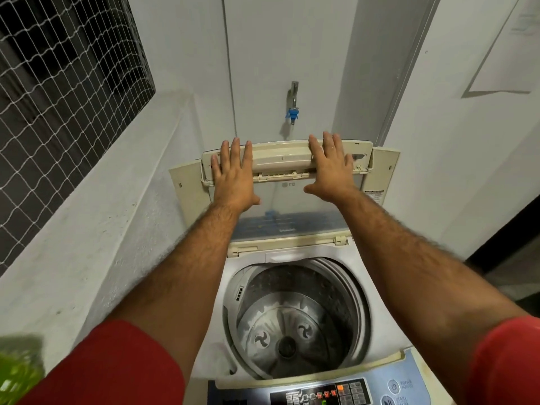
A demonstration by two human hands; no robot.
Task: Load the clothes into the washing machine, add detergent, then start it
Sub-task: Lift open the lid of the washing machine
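Observation:
A top-loading washing machine [380,305] stands below me, and nothing lies in its steel drum [295,320]. Its folding lid [280,159] is raised upright against the back wall. My left hand [233,173] lies flat on the lid's left part, fingers spread. My right hand [330,168] presses flat on the lid's right part, fingertips over its top edge. The control panel [330,393] with lit indicators runs along the front edge. No clothes or detergent can be made out.
A tap with a blue hose connector [293,112] sticks out of the wall above the lid. A low grey wall [96,229] with a netted window [58,77] runs along the left. Something green and blurred [17,372] shows at the bottom left.

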